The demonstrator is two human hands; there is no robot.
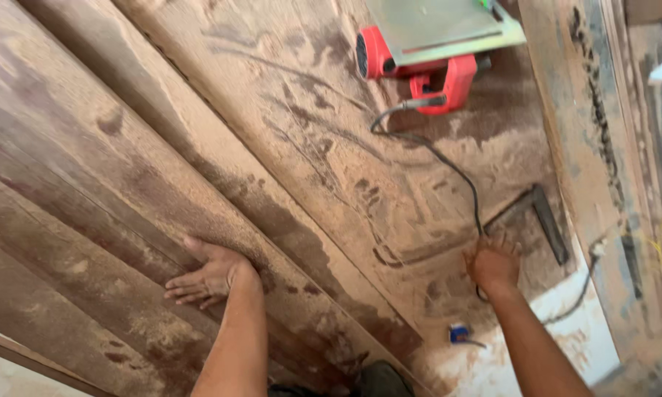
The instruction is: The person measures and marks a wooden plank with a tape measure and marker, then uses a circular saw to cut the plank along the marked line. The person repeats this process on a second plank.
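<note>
- Left hand (206, 276): flat, palm down, fingers spread and pointing left. It rests on a long plank (125, 220) coated in sawdust. It grips nothing.
- Plank: long axis runs diagonally, from upper left to lower right. It lies beside similar planks. The left hand sits near the plank's lower right part, across the axis.
- Right hand (493, 263): fingers spread, tips down on the dusty bench (360, 147). It rests on or just beside the black cord (448, 165); whether it pinches the cord cannot be told.
- Cord: runs from the right hand up and left to the red saw (434, 70).
- Saw: lies at the top of the view, well apart from both hands. The right hand is the nearer one.
- Square (540, 220): dark metal, just right of the right hand, not touched.
- Small blue item (458, 334): on the bench below the right hand, between the two forearms.
</note>
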